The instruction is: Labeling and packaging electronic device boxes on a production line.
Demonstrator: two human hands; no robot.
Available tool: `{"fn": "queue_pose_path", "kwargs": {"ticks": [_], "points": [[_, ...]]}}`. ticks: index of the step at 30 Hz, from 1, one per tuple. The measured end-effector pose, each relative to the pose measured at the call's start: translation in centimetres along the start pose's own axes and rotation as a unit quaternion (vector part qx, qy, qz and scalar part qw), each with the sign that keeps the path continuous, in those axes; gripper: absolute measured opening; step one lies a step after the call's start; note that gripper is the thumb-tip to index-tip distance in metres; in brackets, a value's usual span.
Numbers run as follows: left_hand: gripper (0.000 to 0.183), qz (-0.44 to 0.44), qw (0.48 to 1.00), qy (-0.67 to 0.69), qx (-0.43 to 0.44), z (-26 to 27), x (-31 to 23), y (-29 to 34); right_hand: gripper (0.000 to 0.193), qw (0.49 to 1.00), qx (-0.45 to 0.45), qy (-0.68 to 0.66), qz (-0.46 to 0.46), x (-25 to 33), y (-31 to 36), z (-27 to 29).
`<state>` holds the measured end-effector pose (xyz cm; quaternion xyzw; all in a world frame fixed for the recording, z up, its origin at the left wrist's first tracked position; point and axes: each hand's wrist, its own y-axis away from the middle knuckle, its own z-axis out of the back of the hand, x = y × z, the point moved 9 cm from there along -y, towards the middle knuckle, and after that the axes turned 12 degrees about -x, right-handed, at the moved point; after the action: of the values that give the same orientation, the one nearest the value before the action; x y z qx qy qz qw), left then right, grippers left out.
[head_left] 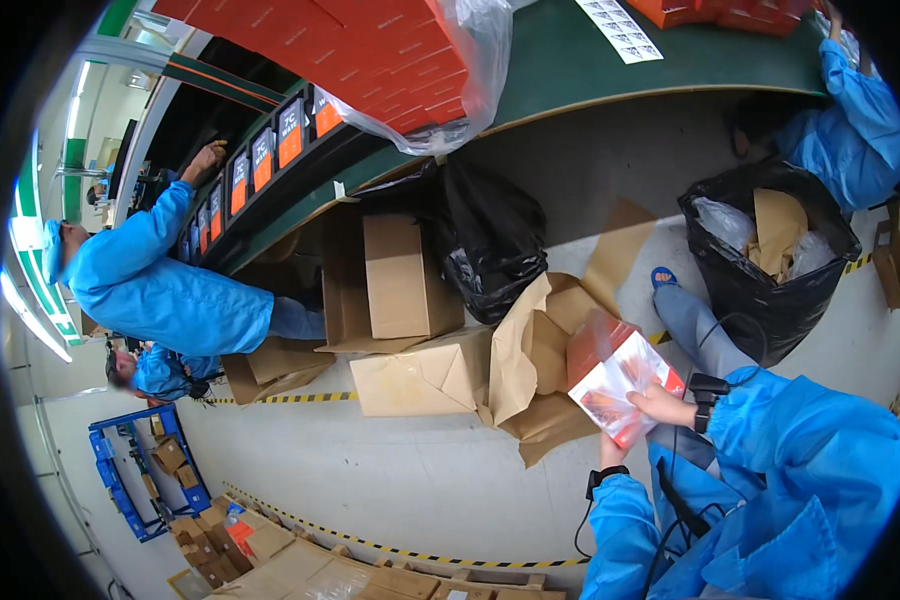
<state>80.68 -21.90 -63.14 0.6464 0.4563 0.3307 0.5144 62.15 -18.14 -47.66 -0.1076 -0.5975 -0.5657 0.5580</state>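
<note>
At floor level, just beyond the hands, an open cardboard carton (515,352) with raised flaps is observed on the pale grey floor (400,455). Beside it, a taped carton (420,378) is placed, and to the right an open black bag (760,318) is filled with clear plastic and brown paper. Farther out, a green worktable (560,60) is loaded with red boxes (370,60), partly covered by clear film. At the left, a row of black-and-orange boxes (263,158) is attended by a co-worker (160,270) in blue. A blue rack (192,455) is noted in the far room.

Over the open carton's near side, a red-and-white package (610,395) is held. Its printed face is gripped by the right hand (662,404), fingers bent. Its lower edge is met by the left hand (612,452); those fingers are hidden, so their closure cannot be determined.
</note>
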Motion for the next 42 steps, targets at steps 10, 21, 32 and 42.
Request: {"fn": "queue_pose_path", "kwargs": {"ticks": [10,21,32,42], "points": [[0.04,-0.047,0.995,0.028,0.088,-14.6,-8.5,13.9,0.031,0.972,0.104,-0.065,0.198,26.2,9.1,8.2],[0.039,-0.14,0.983,0.002,0.12,-28.2,-12.3,10.5,0.026,0.905,0.024,0.122,0.408,60.6,14.9,33.7],[0.033,-0.135,0.964,0.109,0.2,-59.2,-20.1,13.7,0.013,0.82,-0.089,-0.034,0.565,81.5,1.8,45.4],[0.027,-0.325,0.942,-0.044,0.076,-67.8,-32.0,16.0,0.024,0.834,-0.035,-0.145,0.531,83.6,-15.6,49.2]]}}
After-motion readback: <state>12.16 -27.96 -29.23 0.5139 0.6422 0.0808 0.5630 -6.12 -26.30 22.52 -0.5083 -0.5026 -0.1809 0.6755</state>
